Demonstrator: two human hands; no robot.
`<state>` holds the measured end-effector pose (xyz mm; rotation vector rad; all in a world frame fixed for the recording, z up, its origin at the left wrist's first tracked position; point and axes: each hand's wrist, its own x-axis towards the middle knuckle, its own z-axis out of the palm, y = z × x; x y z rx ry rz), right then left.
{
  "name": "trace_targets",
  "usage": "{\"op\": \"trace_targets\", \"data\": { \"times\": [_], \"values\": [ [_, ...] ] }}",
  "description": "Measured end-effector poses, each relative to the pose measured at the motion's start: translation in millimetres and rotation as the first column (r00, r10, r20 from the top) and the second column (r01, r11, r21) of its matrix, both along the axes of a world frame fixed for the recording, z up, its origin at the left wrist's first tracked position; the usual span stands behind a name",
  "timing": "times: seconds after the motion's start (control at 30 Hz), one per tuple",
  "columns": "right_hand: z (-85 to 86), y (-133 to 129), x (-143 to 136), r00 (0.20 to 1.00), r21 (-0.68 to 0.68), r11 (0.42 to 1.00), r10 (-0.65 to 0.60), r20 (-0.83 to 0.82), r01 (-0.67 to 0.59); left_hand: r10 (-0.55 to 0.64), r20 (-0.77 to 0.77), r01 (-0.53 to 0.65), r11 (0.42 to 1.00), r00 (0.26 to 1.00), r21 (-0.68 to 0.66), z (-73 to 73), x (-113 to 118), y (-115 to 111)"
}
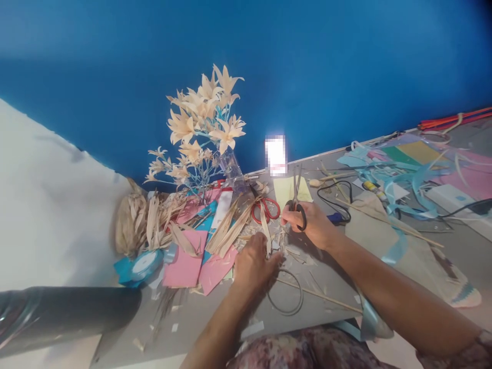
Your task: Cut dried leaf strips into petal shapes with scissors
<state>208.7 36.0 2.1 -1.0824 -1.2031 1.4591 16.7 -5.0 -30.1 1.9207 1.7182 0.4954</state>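
My right hand (311,223) grips a pair of black-handled scissors (295,197), fingers through the loops and the blades pointing up and away. My left hand (253,261) is low over the table, its thumb and forefinger apart. A narrow pale strip of dried husk (266,220) runs down toward the gap between them; I cannot make out whether it touches the fingers. Just beyond lies a second pair of scissors with red handles (265,210). Small husk scraps (295,251) are scattered around both hands. A thin ring (285,293) lies near my left wrist.
Pale husk flowers (209,110) stand in a clear vase (231,171) at the back. Dried husks (132,220), pink paper (184,259) and a blue ribbon roll (142,266) are at left. A yellow sheet (282,189), black cable (334,183) and blue ribbons (415,184) lie beyond and right.
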Motion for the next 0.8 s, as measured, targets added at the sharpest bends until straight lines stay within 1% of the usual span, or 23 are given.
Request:
{"op": "trace_targets", "data": {
  "times": [0.07,0.13,0.17,0.23,0.3,0.33,0.37,0.43,0.47,0.53,0.6,0.63,0.67,0.7,0.73,0.77,0.8],
  "values": [
    [-1.2,0.2,-0.5,0.999,0.005,1.000,0.025,0.035,-0.025,-0.003,-0.103,0.004,1.000,0.995,0.011,-4.3,2.9,0.4],
    [-4.0,1.1,-0.5,0.996,0.011,0.999,0.031,0.080,-0.032,0.020,-0.096,-0.018,1.000,0.995,0.024,-6.0,0.5,2.0],
    [-5.6,1.7,-0.4,0.994,0.009,1.000,0.029,0.102,-0.030,0.039,-0.056,-0.037,0.999,0.998,0.037,-5.5,-2.7,3.1],
    [-9.0,3.2,0.0,0.989,-0.006,0.999,0.038,0.142,-0.037,0.093,0.078,-0.097,0.994,0.993,0.042,-2.1,-12.1,4.7],
    [-12.3,4.4,0.0,0.983,-0.028,0.997,0.082,0.166,-0.078,0.170,0.263,-0.167,0.985,0.950,-0.035,3.3,-23.3,3.8],
    [-14.1,4.7,-0.5,0.979,-0.039,0.994,0.112,0.170,-0.107,0.222,0.365,-0.194,0.974,0.904,-0.113,6.1,-28.5,1.8],
    [-16.3,4.9,-1.4,0.976,-0.047,0.991,0.134,0.174,-0.128,0.276,0.465,-0.200,0.958,0.841,-0.208,8.7,-33.1,-1.3],
    [-21.6,4.7,-4.5,0.974,-0.063,0.989,0.142,0.177,-0.133,0.391,0.625,-0.161,0.905,0.676,-0.393,12.5,-39.3,-10.7],
    [-24.7,4.5,-6.9,0.976,-0.076,0.989,0.134,0.170,-0.123,0.436,0.671,-0.131,0.881,0.600,-0.455,13.4,-40.5,-16.7],
    [-31.5,3.7,-12.8,0.984,-0.120,0.987,0.122,0.131,-0.106,0.490,0.719,-0.081,0.849,0.493,-0.523,13.2,-39.3,-29.8],
    [-37.2,2.2,-19.6,0.990,-0.170,0.981,0.112,0.086,-0.096,0.518,0.742,-0.052,0.833,0.426,-0.551,10.9,-35.1,-42.4],
    [-39.2,1.2,-23.0,0.992,-0.187,0.978,0.103,0.071,-0.088,0.526,0.747,-0.037,0.827,0.406,-0.561,9.5,-32.9,-47.7],
    [-40.5,0.1,-26.1,0.994,-0.193,0.978,0.090,0.063,-0.076,0.523,0.747,-0.017,0.824,0.411,-0.567,8.4,-31.2,-51.8],
    [-41.2,-1.1,-28.8,0.995,-0.192,0.979,0.076,0.057,-0.064,0.501,0.739,0.009,0.825,0.451,-0.565,8.0,-30.3,-54.3],
    [-41.2,-2.3,-31.0,0.996,-0.186,0.981,0.067,0.053,-0.056,0.449,0.720,0.037,0.836,0.529,-0.548,8.4,-30.5,-54.8],
    [-40.6,-3.4,-32.6,0.997,-0.180,0.982,0.065,0.050,-0.055,0.369,0.682,0.048,0.859,0.632,-0.509,9.9,-31.9,-53.1],
    [-39.7,-4.3,-33.4,0.996,-0.178,0.982,0.071,0.045,-0.062,0.275,0.614,0.034,0.896,0.740,-0.442,12.3,-34.3,-49.0]
  ]
}}
